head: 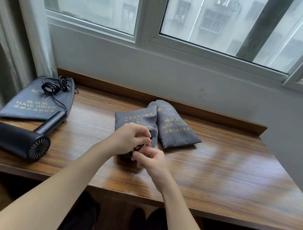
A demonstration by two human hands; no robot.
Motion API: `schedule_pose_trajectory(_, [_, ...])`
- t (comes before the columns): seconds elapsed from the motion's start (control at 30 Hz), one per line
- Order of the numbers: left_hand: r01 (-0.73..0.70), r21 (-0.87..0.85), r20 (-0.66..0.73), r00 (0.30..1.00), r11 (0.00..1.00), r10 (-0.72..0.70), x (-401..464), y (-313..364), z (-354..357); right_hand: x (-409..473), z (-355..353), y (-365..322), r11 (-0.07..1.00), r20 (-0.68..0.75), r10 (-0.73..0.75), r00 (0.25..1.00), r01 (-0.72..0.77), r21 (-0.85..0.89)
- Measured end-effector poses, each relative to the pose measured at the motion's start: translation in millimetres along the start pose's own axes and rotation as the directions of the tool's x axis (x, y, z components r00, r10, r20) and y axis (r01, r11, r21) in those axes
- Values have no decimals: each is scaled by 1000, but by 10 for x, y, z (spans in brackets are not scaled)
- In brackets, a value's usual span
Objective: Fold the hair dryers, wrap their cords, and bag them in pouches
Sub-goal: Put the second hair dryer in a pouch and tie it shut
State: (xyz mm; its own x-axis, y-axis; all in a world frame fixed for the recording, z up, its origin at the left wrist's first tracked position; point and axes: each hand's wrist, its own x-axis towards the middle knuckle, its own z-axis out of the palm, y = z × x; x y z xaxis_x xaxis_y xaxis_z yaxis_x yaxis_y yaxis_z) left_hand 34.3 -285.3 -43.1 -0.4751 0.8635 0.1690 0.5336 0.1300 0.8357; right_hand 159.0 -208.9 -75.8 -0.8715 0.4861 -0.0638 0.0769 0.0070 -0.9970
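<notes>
Head view looks down on a wooden table (215, 174) set against a wall under a window (209, 19), with a curtain (11, 40) hanging at the far left.

Near the middle of the table, both hands meet at the near end of a filled grey pouch (136, 119). The left hand (128, 140) has its fingers curled and pinches a thin black drawstring (141, 147) at the pouch mouth. The right hand (150, 159), just beside and nearer, is also curled, its fingertips pinching the same drawstring. The two hands almost touch. What lies inside the pouch mouth is dark and mostly hidden behind the hands.

Touching this pouch on its right lies a second filled pouch (175, 127), bulging, printed in gold with "HAIR DRIER", its far end close to the raised wooden strip at the back of the table.

At the far left corner a flat pouch (30, 105) with the same printing lies on the table. A black hair dryer (18, 140) lies at the near left edge, its handle unfolded and pointing toward the flat pouch, its rear grille facing the camera. Its black cord (53, 87) runs from the handle up onto the flat pouch, where it sits in loose loops with the plug at the far end.
</notes>
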Motion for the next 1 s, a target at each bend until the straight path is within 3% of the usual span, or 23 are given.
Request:
schedule_pose_trajectory(0.1, [98,-116,89,992,988,-88,-8,22,3,-16,-24,38,1000,-38,-13,999,13,9])
schedule_pose_trajectory(0.3, [155,27,259,953,988,-156,-110,29,-163,-3,-48,81,996,-80,-10,997,16,84])
schedule_pose_trajectory(0.53, [181,-16,146,973,983,-177,-158,8,-332,41,-14,18,966,-126,119,985,-85,244])
schedule_pose_trajectory(0.7, [282,-101,160,951,954,-265,-302,-89,-224,35,-39,18,908,-73,209,975,-166,385])
schedule_pose_trajectory(0.87, [161,210,6,986,964,-166,-323,-182,-91,18,-78,1,874,-26,237,971,-202,441])
schedule_pose_trajectory(1.0, [80,497,-88,995,864,-41,-337,-123,12,19,-112,-1,847,-4,257,966,-223,483])
